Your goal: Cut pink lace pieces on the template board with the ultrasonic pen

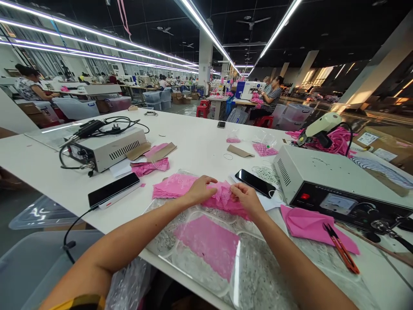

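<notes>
My left hand (201,189) and my right hand (247,199) meet over a strip of pink lace (222,200) on the white table (193,142). Both pinch the lace with curled fingers, close together. More pink lace (171,186) spreads to the left of my left hand. A flat pink lace piece (208,243) lies under a glass plate (258,275) just in front of me.
A black phone (254,182) lies by my right hand, another phone (112,189) to the left. Metal control boxes stand at the left (106,148) and right (335,187). Red snips (342,249) rest on folded pink fabric (309,226). Other people sit at tables far behind.
</notes>
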A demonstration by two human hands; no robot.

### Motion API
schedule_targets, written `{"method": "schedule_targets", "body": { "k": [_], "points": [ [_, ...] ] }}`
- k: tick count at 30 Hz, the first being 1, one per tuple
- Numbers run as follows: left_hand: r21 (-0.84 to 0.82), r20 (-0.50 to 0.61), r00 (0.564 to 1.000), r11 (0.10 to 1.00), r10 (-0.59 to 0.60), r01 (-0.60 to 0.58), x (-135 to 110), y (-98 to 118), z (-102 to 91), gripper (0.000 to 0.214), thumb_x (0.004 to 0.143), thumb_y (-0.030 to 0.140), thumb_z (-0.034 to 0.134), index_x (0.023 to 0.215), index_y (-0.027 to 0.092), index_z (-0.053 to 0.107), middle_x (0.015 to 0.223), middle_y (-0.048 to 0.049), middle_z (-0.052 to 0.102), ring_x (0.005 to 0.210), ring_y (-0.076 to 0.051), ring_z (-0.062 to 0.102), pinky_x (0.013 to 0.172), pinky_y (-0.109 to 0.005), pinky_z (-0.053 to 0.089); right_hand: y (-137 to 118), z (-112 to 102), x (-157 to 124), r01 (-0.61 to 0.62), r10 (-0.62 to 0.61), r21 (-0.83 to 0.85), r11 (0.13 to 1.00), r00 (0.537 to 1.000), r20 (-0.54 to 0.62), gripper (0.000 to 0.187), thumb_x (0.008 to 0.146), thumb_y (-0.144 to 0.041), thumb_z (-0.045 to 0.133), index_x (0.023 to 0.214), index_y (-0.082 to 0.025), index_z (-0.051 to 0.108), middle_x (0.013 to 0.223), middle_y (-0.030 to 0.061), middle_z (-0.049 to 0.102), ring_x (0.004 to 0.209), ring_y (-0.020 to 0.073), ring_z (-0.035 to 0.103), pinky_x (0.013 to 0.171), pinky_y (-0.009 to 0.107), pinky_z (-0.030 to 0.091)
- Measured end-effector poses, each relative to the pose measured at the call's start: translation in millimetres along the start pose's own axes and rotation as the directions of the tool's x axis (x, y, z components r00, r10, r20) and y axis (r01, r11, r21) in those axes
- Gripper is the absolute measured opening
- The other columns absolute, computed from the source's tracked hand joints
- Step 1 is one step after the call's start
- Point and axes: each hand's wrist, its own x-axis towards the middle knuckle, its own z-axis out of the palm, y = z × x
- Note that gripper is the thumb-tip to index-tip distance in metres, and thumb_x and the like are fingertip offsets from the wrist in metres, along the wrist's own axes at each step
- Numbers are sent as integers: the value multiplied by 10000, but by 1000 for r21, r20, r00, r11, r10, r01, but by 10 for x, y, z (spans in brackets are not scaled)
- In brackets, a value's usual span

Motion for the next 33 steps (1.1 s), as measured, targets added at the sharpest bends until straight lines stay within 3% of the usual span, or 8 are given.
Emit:
{"method": "schedule_targets", "body": {
  "k": [5,9,13,18,21,25,29,33],
  "points": [
    [199,-9,998,978,68,-65,57,103,97,303,971,328,595,1228,168,592,1271,-102,589,1102,-236,608,938,-454,527,-66,6,-22,33,-27,122,992,999,-47,296,792,-392,744,702,-148,603,623,-55,543,566,75,516,555,228,465],
    [334,-26,1000,942,10,-1,132,28,144,290,978,335,585,1213,165,596,1224,-96,608,1038,-216,629,890,-421,550,-196,-303,-104,91,-42,249,964,980,-194,407,581,-522,834,676,-185,626,645,-35,575,601,97,548,551,241,497],
    [423,-64,998,905,-10,36,199,-35,105,300,975,336,590,1220,163,590,1215,-95,610,1024,-213,634,871,-412,557,-266,-677,-280,132,-23,309,942,943,-332,444,505,-532,854,697,-202,627,708,-12,641,649,124,609,614,275,566],
    [502,-92,982,859,168,-100,136,159,82,304,970,328,590,1224,160,592,1268,-107,584,1127,-251,589,964,-480,497,-153,-932,-671,147,21,301,942,870,-492,440,513,-515,859,713,-201,623,732,4,667,650,143,640,595,288,595],
    [494,38,920,793,390,-357,-56,411,258,269,945,319,608,1168,172,640,1237,-116,608,1186,-272,539,1045,-483,397,-13,-1005,-995,114,53,256,960,823,-565,406,577,-515,835,740,-202,634,706,0,660,640,153,656,626,307,615],
    [423,253,774,653,580,-628,-235,663,680,303,835,368,729,1062,178,665,1094,-76,663,1065,-245,583,979,-397,410,181,-1064,-1421,13,103,177,984,770,-629,438,577,-566,812,711,-202,609,661,15,659,671,219,707,627,343,626],
    [439,282,733,596,619,-673,-116,654,921,116,910,236,614,916,131,661,979,-106,660,944,-241,590,900,-398,402,304,-1125,-1759,-105,145,99,989,726,-673,442,595,-577,784,744,-196,618,629,36,679,569,219,678,530,337,589],
    [445,286,706,563,648,-697,16,514,807,182,975,228,508,927,141,661,995,-108,647,929,-233,579,850,-382,392,327,-1222,-2018,-211,137,-14,977,684,-716,400,645,-569,728,724,-191,624,538,13,632,410,138,527,401,262,444]
  ]
}}
